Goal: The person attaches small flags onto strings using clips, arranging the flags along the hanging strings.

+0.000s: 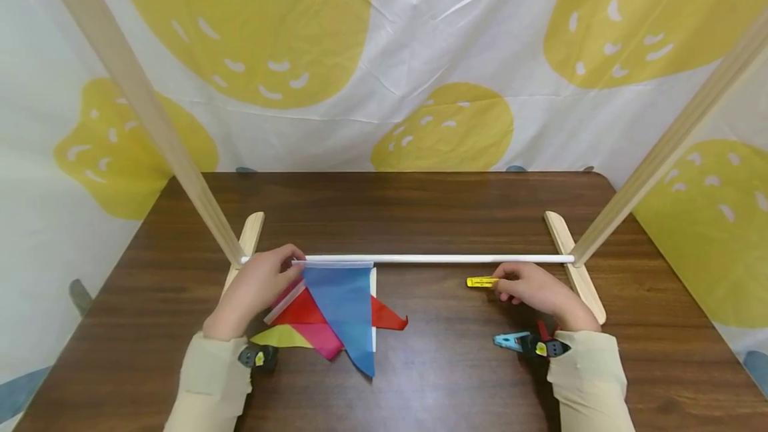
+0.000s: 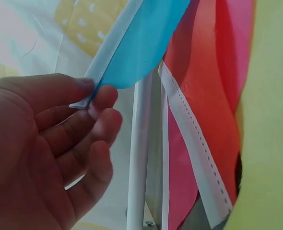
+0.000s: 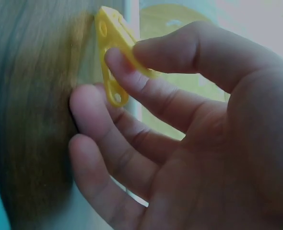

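Note:
My left hand (image 1: 267,282) pinches the white top edge of a blue pennant (image 1: 345,302) between thumb and forefinger, close to the white rod (image 1: 444,259). In the left wrist view the pinched corner of white tape (image 2: 91,86) sticks out past the fingertips. Red pennants (image 2: 199,105), a pink one (image 1: 321,339) and a yellow-green one (image 1: 282,337) hang or lie bunched beside it. Over on the right, my right hand (image 1: 534,289) holds a yellow clothespin (image 1: 481,282) between thumb and forefinger, just in front of the rod. Its other fingers curl loosely in the right wrist view.
Two slanting wooden posts (image 1: 144,105) (image 1: 672,145) on wooden feet (image 1: 251,235) (image 1: 576,265) carry the rod low over the brown table (image 1: 420,212). A light blue clothespin (image 1: 510,341) and a red one (image 1: 544,330) lie by my right wrist. Behind hangs a lemon-print cloth (image 1: 420,52).

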A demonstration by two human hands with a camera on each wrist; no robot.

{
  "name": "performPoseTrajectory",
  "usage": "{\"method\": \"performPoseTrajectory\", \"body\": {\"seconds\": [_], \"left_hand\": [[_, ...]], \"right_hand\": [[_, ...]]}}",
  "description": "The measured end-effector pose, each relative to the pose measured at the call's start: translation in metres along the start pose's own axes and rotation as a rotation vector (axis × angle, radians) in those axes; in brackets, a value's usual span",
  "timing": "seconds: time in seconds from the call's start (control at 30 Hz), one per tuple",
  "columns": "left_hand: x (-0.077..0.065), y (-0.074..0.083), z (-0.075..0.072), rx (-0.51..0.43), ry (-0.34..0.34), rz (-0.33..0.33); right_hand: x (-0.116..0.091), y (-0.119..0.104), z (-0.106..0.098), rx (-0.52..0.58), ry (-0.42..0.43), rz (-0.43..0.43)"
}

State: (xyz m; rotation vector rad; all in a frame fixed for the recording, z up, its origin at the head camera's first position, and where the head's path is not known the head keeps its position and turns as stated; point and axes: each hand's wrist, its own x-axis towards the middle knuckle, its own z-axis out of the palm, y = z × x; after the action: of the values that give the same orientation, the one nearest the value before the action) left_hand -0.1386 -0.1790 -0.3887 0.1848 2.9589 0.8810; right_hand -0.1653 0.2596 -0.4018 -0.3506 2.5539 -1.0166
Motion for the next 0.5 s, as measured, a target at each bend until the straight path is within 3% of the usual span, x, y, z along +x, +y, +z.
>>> {"method": "performPoseTrajectory", "body": {"seconds": [0.27,0.5], "left_hand": [[0.0025,0.0002,-0.0021,0.000,0.108,0.046],[-0.0025,-0.0029,-0.0095,-0.049,0.128,0.028]], "right_hand": [[-0.0003,-0.0093,0.0005,-0.073,0.023,0.004],[-0.0004,-0.0035,0.0010,-0.064,0.020,-0.004]]}}
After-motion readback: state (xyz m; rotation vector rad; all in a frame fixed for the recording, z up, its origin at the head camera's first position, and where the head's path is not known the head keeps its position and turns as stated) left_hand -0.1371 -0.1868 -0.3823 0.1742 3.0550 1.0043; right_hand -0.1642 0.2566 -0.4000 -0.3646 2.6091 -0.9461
